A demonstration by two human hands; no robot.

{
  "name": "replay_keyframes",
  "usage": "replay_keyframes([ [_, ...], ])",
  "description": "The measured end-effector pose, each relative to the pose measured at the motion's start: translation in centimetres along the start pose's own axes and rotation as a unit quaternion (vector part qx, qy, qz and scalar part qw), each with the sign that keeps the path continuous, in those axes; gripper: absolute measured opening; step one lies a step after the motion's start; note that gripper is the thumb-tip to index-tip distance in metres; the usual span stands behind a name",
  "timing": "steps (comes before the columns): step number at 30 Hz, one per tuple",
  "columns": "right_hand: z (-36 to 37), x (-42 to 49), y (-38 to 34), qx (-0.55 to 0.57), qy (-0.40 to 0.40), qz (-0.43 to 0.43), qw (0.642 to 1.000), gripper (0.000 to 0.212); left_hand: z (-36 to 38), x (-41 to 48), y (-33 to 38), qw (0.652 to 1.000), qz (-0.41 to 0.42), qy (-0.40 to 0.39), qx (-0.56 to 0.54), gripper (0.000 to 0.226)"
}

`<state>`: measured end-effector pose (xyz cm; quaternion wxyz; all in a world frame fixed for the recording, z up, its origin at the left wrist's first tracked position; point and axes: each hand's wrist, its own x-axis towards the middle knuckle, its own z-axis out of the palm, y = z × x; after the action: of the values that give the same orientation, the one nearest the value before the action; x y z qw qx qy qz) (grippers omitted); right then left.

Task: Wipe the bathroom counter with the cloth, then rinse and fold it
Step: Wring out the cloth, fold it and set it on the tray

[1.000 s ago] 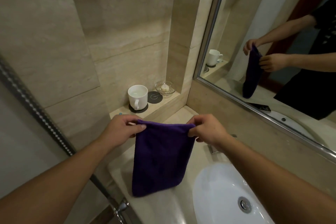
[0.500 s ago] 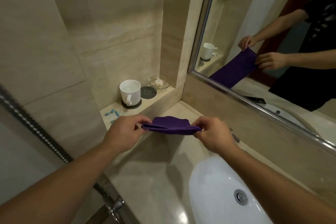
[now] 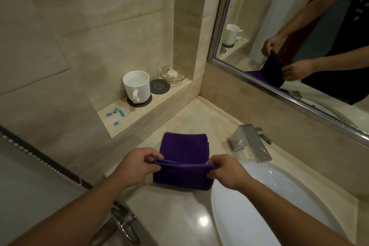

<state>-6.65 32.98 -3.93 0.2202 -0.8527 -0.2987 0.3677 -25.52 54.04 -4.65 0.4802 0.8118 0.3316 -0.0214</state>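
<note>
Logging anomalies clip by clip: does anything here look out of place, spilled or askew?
Only small blue pieces scattered loose on the niche shelf, left of the white mug; what they are is unclear. The purple cloth lies folded on the counter.

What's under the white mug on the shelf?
A dark round coaster lies under the mug, on the shelf. Only its rim shows around the mug's base. The middle is covered, so any marking there cannot be seen.

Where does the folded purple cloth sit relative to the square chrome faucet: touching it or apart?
Apart. The head view shows a strip of bare beige counter between the purple cloth and the chrome faucet.
</note>
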Motion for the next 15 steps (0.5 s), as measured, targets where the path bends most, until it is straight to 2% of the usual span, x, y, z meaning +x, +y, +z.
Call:
replay_keyframes([
  [4, -1.3, 3.8, -0.1, 0.1, 0.053, 0.015, 0.994, 0.012, 0.4, 3.9, 0.5, 0.994, -0.027, 0.066, -0.087, 0.023],
  [8, -1.5, 8.4, 0.4, 0.136, 0.094, 0.041, 0.985, 0.008, 1.0, 8.6, 0.6, 0.99, -0.03, 0.094, -0.106, 0.02],
  [15, -1.0, 14.7, 1.7, 0.07, 0.122, 0.065, 0.988, 0.005, 3.0, 15.1, -0.7, 0.988, -0.048, 0.127, -0.075, 0.019],
])
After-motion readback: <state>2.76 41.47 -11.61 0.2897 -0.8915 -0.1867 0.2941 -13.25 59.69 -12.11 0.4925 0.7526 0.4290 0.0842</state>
